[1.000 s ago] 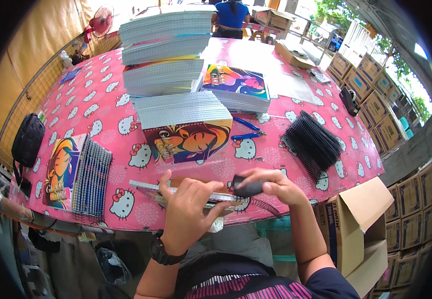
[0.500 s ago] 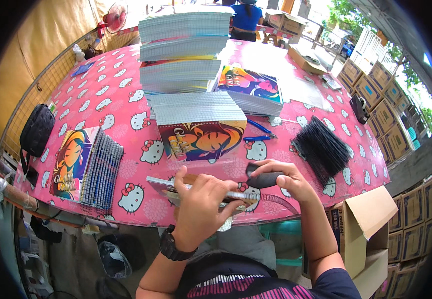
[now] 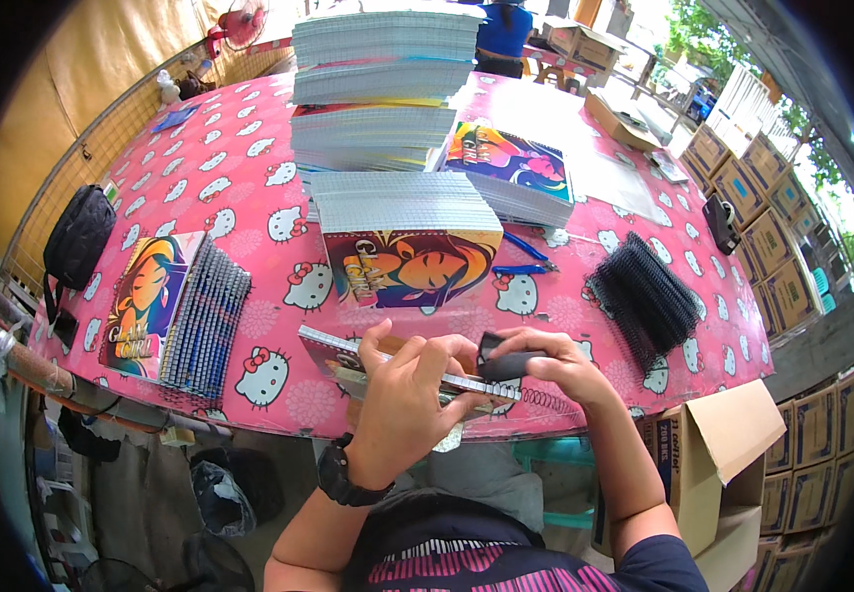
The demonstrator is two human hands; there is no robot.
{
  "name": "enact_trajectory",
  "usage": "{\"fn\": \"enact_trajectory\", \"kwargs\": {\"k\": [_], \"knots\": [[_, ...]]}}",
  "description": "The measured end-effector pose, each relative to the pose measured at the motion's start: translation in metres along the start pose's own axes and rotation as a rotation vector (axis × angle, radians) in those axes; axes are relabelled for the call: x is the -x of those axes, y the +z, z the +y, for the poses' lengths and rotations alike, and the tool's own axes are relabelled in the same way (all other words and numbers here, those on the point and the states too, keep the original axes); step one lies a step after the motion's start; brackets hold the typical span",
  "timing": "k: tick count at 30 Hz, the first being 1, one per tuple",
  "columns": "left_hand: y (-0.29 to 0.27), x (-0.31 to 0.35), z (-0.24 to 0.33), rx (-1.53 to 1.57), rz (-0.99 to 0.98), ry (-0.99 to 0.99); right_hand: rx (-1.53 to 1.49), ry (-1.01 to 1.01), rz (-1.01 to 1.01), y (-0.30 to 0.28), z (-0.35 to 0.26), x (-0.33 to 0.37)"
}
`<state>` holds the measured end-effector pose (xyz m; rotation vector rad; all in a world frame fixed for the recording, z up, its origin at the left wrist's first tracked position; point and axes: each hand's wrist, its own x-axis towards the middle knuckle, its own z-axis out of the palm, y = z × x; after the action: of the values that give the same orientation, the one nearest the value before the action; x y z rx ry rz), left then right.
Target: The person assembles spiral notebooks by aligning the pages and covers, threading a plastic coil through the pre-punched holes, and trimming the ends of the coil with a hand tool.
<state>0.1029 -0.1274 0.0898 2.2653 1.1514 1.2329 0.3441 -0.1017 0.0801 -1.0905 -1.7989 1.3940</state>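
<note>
- A notebook [image 3: 336,351] is held tilted over the near edge of a table under a pink cloth [image 3: 284,407] printed with white cartoon cats, its long edge turned upward. Clock directions are taken from it.
- The left hand [image 3: 409,383] is partly closed around the notebook's middle, fingers over the far side, thumb on the near side.
- The right hand [image 3: 560,367], at 3 o'clock, is closed in a pinch on a dark block [image 3: 506,367], held close to the notebook's right end; whether they touch is unclear.
- A thin spiral coil [image 3: 547,400] trails in loose loops from that end, also toward 3 o'clock.
- The notebook looks light and fairly stiff as a pad, though its loose leaves could slide or fan. A flat grip across the middle, thumb opposing fingers, should keep the edges level.
- The coil looks springy and easily bent or snagged; it is best taken lightly near the edge. The block appears firm, suited to a thumb-and-finger hold.
- Around them: a notebook stack [image 3: 412,264] at 12 o'clock, blue-handled pliers [image 3: 524,269] between 1 and 2, a heap of black coils [image 3: 647,299] between 2 and 3, and coil-bound notebooks [image 3: 176,316] between 9 and 10.
</note>
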Motion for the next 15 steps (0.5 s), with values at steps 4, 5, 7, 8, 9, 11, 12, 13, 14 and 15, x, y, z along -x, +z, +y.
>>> {"fn": "enact_trajectory", "kwargs": {"k": [4,5,7,8,9,11,12,13,14,15], "knots": [[0.0,-0.001,0.0,-0.011,0.037,0.001,-0.471,-0.301,-0.063,0.01,-0.001,0.007],[0.001,0.0,-0.001,-0.004,0.023,-0.009,-0.352,-0.299,-0.114,0.012,-0.005,0.005],[-0.004,0.002,0.0,-0.065,-0.003,-0.037,0.07,-0.021,0.054,0.007,-0.007,-0.004],[-0.01,-0.001,0.004,-0.141,0.023,-0.029,0.349,-0.026,0.122,0.001,-0.006,-0.012],[-0.014,-0.002,0.006,-0.217,0.05,-0.022,0.088,-0.144,0.07,-0.002,-0.006,-0.01],[-0.02,0.004,-0.005,-0.241,0.03,-0.048,-0.446,-0.36,-0.058,0.002,-0.002,0.0],[-0.02,0.004,-0.01,-0.229,0.012,-0.051,-0.46,-0.357,-0.189,0.008,-0.016,-0.001],[-0.02,0.005,-0.012,-0.217,-0.006,-0.054,-0.143,-0.261,-0.18,0.004,-0.022,-0.006],[-0.021,0.001,-0.011,-0.189,0.011,-0.06,0.229,-0.187,-0.068,0.0,-0.021,-0.019],[-0.019,0.002,-0.009,-0.175,0.021,-0.058,0.597,-0.107,0.051,-0.001,-0.02,-0.028]]}}
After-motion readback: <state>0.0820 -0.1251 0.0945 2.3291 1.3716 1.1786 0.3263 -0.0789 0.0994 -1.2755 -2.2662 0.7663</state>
